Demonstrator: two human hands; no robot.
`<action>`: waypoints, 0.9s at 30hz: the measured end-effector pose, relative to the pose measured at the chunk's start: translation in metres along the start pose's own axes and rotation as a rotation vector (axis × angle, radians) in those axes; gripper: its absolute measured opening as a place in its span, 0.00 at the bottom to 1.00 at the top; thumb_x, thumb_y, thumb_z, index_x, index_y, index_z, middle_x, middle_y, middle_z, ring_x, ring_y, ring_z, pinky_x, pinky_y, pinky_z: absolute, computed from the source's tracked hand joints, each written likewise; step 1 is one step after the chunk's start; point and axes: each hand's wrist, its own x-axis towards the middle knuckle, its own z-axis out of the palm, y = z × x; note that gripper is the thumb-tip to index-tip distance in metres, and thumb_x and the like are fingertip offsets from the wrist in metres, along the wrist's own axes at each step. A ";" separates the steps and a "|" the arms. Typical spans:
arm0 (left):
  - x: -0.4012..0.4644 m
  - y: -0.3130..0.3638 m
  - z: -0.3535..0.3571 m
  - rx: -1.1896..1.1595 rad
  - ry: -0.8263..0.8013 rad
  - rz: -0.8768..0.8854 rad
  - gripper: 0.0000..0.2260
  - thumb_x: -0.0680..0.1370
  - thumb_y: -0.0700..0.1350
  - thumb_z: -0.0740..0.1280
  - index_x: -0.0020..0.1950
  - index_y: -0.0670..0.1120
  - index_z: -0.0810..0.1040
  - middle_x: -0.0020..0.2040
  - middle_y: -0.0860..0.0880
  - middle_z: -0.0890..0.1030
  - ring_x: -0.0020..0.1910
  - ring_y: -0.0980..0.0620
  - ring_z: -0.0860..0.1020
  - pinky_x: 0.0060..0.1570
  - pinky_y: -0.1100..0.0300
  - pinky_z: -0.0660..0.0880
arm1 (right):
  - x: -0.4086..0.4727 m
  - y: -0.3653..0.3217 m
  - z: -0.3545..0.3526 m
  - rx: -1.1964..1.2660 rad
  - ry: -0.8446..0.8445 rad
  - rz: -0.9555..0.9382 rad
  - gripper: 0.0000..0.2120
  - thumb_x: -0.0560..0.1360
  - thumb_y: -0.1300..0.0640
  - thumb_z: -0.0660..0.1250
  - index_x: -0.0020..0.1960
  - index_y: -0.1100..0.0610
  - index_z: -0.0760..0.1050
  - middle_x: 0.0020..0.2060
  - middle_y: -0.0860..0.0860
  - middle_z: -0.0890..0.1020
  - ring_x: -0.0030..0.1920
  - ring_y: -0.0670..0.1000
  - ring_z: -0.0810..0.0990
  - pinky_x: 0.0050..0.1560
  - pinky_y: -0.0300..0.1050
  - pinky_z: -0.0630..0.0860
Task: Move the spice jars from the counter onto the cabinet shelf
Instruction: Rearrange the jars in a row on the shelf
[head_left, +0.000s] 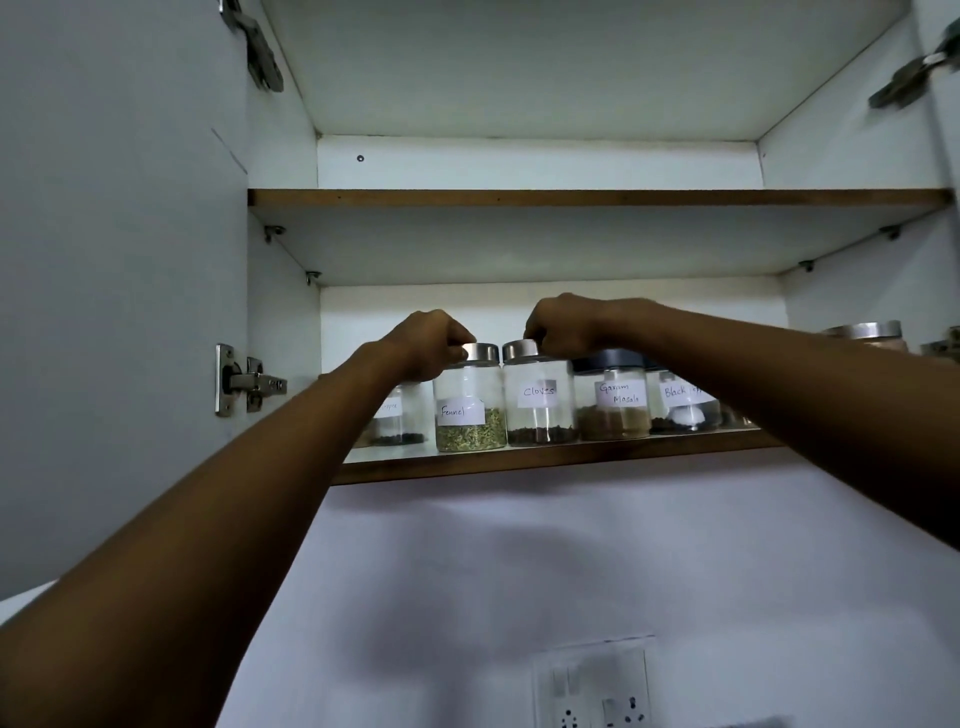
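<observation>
While arms hide end jars (397, 415), hands (423, 340) grip lids (480, 352).

clear glass jars (470, 410), brushed metal lids (479, 352)

Open cabinet door (119, 249) at left, pale, with a metal hinge (249, 382) low on its inner edge and another hinge (254, 47) at top. Upper shelf board (597, 198), brown front edge, nothing visible on it from below. White wall (519, 571) under the cabinet. Socket plate (597, 686) at bottom.
</observation>
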 end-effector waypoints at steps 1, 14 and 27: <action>0.000 0.000 0.001 -0.012 0.013 -0.001 0.11 0.79 0.40 0.63 0.59 0.45 0.81 0.56 0.44 0.82 0.55 0.45 0.78 0.53 0.56 0.71 | 0.001 0.001 0.001 0.000 0.008 -0.005 0.15 0.76 0.65 0.58 0.59 0.65 0.77 0.58 0.59 0.80 0.57 0.59 0.77 0.55 0.45 0.73; 0.012 -0.011 0.019 -0.013 0.113 -0.017 0.12 0.78 0.40 0.65 0.61 0.45 0.80 0.59 0.45 0.81 0.58 0.45 0.77 0.52 0.59 0.70 | 0.021 0.007 0.022 0.017 0.054 0.000 0.11 0.72 0.67 0.59 0.50 0.71 0.77 0.48 0.65 0.81 0.45 0.60 0.75 0.42 0.44 0.68; 0.032 -0.031 0.038 -0.003 0.158 -0.053 0.11 0.77 0.42 0.67 0.58 0.46 0.81 0.57 0.44 0.82 0.55 0.45 0.78 0.48 0.60 0.70 | 0.055 0.008 0.053 -0.009 0.100 -0.007 0.04 0.72 0.65 0.59 0.45 0.64 0.72 0.49 0.63 0.79 0.42 0.57 0.72 0.40 0.44 0.67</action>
